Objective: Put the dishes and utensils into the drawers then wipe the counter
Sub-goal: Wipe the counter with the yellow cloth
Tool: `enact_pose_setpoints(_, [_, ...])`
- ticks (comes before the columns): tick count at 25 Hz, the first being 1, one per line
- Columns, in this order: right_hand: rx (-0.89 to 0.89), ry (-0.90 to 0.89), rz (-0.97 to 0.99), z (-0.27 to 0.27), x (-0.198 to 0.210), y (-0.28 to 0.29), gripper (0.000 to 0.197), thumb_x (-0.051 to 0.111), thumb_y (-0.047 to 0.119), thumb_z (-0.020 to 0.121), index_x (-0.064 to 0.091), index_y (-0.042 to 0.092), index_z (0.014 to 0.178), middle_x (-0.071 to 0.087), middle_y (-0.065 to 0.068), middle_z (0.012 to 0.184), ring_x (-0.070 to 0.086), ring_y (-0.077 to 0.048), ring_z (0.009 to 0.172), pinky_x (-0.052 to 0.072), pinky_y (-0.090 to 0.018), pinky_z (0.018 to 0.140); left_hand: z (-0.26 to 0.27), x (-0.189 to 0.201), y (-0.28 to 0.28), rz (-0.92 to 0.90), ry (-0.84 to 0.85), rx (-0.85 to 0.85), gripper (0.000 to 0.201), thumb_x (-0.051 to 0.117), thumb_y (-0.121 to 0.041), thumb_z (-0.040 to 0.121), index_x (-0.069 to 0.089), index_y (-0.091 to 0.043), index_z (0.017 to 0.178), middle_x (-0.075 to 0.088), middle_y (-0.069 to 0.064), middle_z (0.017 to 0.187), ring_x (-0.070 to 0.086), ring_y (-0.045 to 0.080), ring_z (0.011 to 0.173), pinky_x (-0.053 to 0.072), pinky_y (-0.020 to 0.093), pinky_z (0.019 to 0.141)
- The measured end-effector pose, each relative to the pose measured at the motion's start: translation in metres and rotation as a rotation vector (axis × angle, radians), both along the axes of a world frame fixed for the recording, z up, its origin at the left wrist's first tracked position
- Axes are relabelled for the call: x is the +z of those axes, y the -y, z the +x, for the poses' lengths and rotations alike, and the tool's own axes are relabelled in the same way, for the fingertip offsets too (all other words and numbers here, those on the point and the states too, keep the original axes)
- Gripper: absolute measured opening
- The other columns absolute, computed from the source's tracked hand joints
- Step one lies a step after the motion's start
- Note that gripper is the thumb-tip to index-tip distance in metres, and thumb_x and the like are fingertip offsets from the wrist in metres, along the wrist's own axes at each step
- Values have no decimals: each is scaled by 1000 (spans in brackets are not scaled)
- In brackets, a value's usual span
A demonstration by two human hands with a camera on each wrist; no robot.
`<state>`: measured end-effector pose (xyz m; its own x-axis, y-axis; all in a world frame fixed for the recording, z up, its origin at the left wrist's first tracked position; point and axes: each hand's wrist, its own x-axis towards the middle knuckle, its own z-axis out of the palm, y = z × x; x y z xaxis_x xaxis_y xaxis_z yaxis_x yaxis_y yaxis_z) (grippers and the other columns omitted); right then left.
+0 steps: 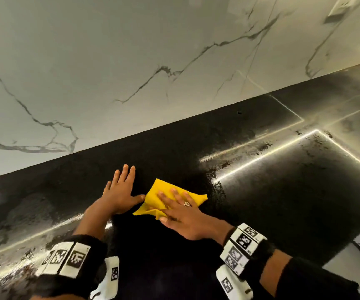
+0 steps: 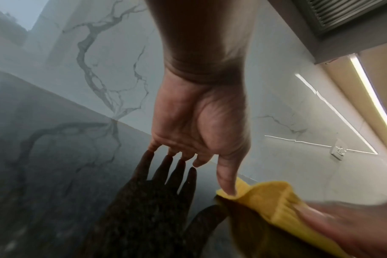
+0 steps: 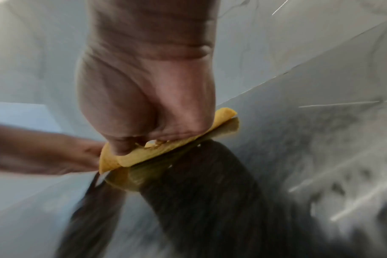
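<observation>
We found the yellow cloth [image 1: 170, 197] lying flat on the black desk [image 1: 283, 191], the right hand [image 1: 181, 215] pressing it with straight fingers; the left hand [image 1: 120, 193] lay spread beside it, thumb touching the cloth's edge, near the marble wall [image 1: 131, 61]

A white marble-veined wall [image 1: 131, 61] rises behind the glossy black worktop [image 1: 283, 191]; a light strip [image 2: 373, 97] glows above the wall, beside a slatted vent [image 2: 342, 14].

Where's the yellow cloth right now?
In the head view the yellow cloth lies flat on the black counter near centre, pressed under the right hand, with the left hand's thumb touching its left edge.
</observation>
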<state>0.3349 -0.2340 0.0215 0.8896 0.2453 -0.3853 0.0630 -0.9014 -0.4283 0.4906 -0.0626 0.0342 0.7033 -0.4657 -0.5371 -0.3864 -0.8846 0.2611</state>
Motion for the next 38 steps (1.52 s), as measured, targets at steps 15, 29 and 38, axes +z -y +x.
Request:
enact_pose_setpoints(15, [-61, -33, 11, -27, 12, -20, 49, 29, 48, 103, 22, 42, 151, -23, 5, 160, -34, -23, 138, -25, -47, 109, -54, 19, 17, -217, -75, 117, 97, 37, -70, 86, -20, -28, 152, -38, 3, 155, -12, 28, 150, 0, 52, 119])
enact_pose_setpoints(29, [47, 112, 18, -108, -6, -75, 52, 32, 46, 101, 19, 42, 151, -16, -1, 162, -30, -35, 141, -26, -55, 108, -139, 7, 1, -252, 65, 282, 91, 26, -76, 82, -16, -36, 152, -35, 2, 156, -22, 23, 148, -13, 53, 117])
enact_pose_setpoints(38, [-846, 130, -104, -130, -4, 82, 49, 30, 43, 103, 20, 43, 151, -4, 0, 164, -9, -35, 149, -7, -56, 117, -242, -9, -40, -96, 54, 192, 87, 20, -77, 83, -20, -39, 150, -41, 0, 153, -30, 20, 144, -18, 54, 115])
